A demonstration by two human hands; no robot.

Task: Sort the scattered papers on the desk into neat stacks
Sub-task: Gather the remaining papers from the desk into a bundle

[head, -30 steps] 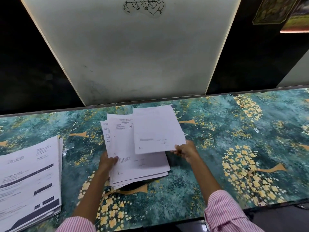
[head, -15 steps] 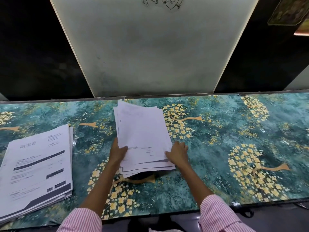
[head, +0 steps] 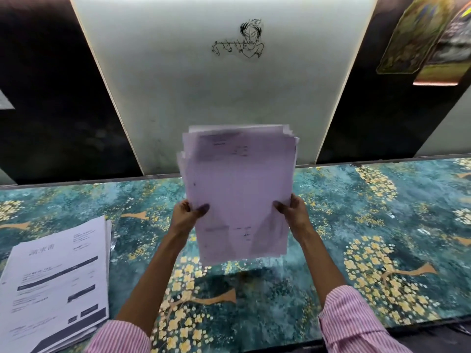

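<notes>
Head view: left hand [head: 188, 215] and right hand [head: 293, 210] grip paper bundle [head: 239, 189] upright

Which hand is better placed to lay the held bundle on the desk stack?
Left, probably: left hand grips the bundle on the side nearer the desk stack; right hand sits farther away.

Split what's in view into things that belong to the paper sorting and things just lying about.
Belongs to the job: paper bundle, gripped by left hand and right hand; stack of printed forms, flat on the desk.
Just there: white panel with its line drawing; posters at upper right.
</notes>
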